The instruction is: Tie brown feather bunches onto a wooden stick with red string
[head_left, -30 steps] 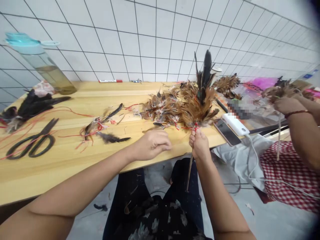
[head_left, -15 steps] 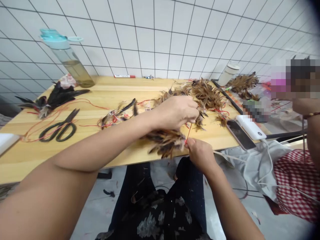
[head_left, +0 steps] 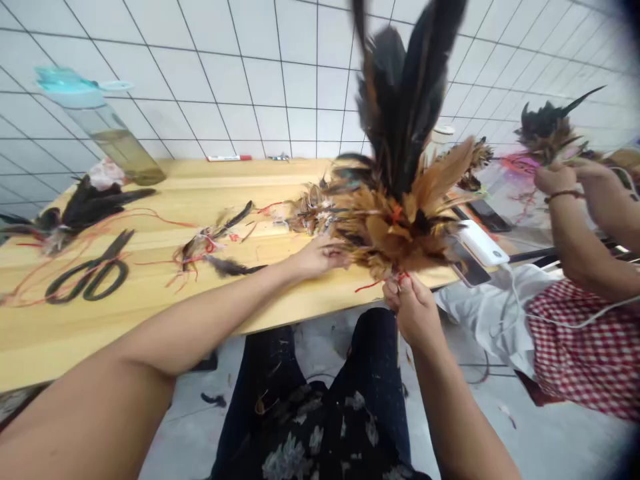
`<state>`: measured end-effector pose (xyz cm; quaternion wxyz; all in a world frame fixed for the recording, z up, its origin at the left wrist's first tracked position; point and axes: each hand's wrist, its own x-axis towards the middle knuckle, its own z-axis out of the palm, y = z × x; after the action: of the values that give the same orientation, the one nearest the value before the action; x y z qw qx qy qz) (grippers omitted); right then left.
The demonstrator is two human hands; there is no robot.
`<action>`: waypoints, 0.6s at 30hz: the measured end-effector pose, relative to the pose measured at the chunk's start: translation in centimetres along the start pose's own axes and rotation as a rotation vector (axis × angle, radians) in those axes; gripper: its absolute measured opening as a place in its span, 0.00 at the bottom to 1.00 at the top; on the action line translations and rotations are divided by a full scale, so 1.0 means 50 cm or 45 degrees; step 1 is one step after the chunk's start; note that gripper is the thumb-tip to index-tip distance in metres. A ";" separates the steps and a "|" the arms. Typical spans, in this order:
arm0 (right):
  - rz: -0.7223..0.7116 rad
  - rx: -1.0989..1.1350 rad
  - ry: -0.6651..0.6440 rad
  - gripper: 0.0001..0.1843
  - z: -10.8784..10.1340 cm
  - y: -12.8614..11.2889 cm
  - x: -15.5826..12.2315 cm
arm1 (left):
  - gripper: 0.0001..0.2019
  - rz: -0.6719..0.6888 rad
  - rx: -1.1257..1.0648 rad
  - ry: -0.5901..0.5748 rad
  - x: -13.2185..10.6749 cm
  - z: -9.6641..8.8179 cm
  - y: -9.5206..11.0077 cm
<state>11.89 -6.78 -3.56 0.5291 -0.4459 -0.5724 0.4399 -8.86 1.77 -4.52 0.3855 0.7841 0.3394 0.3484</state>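
A white grid-tiled wall (head_left: 320, 80) rises beyond the long pale-wood tabletop (head_left: 150, 320), and at about 2 o'clock a co-worker's hands (head_left: 555, 179) work at a dark feather tuft (head_left: 547, 130) above a red-and-white checked cloth (head_left: 583, 347). My tall black-and-ginger feather bunch (head_left: 395, 207) stands in the air at about 12 o'clock, just over the tabletop's near edge. Many layers are already gathered in it, with a red thread (head_left: 370, 287) showing at its base, while a heap of long black feathers (head_left: 85, 213) and a loose red-tied feather tuft (head_left: 200, 250) lie unused at 9 to 10 o'clock. At 11 o'clock, a clear plastic bottle with a teal lid (head_left: 117, 143) holds amber liquid in its lower part; at 1 o'clock, a white cup (head_left: 443, 135) hides whatever it holds. The fingers of my right hand (head_left: 415, 310) are clamped together around the bunch's base, while those of my left hand (head_left: 317, 259) reach against its side, though I cannot tell whether they pinch anything.
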 end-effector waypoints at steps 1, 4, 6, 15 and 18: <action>0.071 0.147 0.053 0.22 0.003 0.008 0.008 | 0.14 0.003 0.010 -0.031 -0.010 0.012 0.002; 0.280 0.411 0.212 0.22 0.011 0.033 0.039 | 0.14 0.135 0.150 -0.086 -0.037 0.042 0.024; 0.409 0.477 0.259 0.21 0.018 0.046 0.061 | 0.14 0.290 0.286 -0.031 -0.049 0.054 0.043; 0.509 0.649 0.178 0.14 0.044 0.073 0.128 | 0.14 0.611 0.738 0.041 -0.058 0.055 0.041; 0.538 0.725 0.085 0.09 0.041 0.074 0.141 | 0.13 0.512 0.526 0.031 -0.059 0.020 0.021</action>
<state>9.71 0.82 -5.79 0.5479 -0.4035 -0.3043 0.6666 -9.32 -1.45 -4.95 0.1366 0.8933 0.2457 0.3507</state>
